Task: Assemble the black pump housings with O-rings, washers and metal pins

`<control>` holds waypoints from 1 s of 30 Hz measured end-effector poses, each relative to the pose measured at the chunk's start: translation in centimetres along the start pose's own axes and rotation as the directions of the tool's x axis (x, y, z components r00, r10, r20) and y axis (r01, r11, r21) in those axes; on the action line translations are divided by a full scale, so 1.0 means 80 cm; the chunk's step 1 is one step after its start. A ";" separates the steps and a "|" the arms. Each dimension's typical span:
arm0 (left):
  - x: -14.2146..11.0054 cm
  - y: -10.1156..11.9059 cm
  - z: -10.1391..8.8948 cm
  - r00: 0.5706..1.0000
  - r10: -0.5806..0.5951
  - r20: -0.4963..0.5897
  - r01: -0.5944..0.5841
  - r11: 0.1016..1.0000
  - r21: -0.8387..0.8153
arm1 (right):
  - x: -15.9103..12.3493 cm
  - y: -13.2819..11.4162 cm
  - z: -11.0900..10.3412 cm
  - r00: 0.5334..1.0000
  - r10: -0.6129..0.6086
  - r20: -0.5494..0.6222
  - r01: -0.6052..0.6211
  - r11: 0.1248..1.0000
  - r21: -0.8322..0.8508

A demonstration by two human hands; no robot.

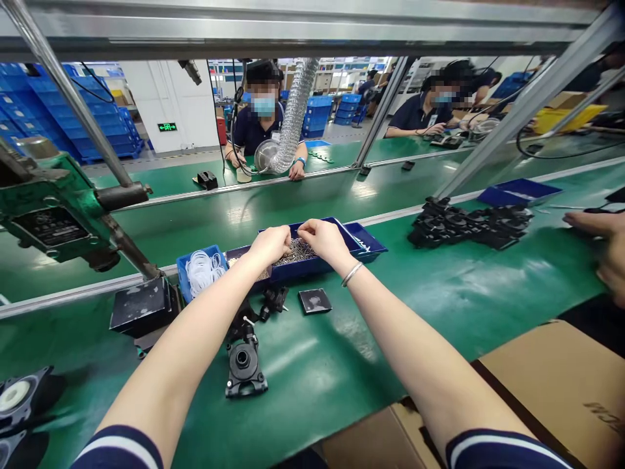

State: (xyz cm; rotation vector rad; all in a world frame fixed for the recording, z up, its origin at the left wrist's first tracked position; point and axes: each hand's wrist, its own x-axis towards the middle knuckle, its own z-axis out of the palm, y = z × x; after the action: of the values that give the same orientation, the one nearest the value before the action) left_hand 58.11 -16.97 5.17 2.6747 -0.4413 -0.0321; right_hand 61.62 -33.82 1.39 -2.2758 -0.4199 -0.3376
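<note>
Both arms reach forward to a blue parts bin (312,266) of small metal pins or screws (295,253). My left hand (271,246) is over the bin's left part, its fingers pinched together; whatever is between them is too small to make out. Close beside it, my right hand (324,240) has thumb and fingertips closed over the same pins, and their contents are hidden too. Nearer to me, a black plastic housing (244,365) with a round centre lies on the green bench. Small black fittings (273,303) and a flat black block (315,301) lie below the bin.
A blue box of white rings (204,272) stands left of the bin. A green press (53,208) with a black base block (144,305) is at left. Black parts (469,223) are piled at right. Cardboard boxes (561,371) edge the near side. Another person's hand (600,228) shows far right.
</note>
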 end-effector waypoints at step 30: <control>-0.350 -0.068 0.054 0.908 -0.051 -0.417 -0.063 0.965 -0.256 | -0.273 -0.122 0.016 0.932 -0.270 0.240 0.128 0.869 0.479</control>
State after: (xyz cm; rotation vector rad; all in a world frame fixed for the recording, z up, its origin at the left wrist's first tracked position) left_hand 32.80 -5.35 -2.28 2.3256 -0.2808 0.4502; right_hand 37.98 -30.85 -1.09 -1.8192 -0.8102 0.0161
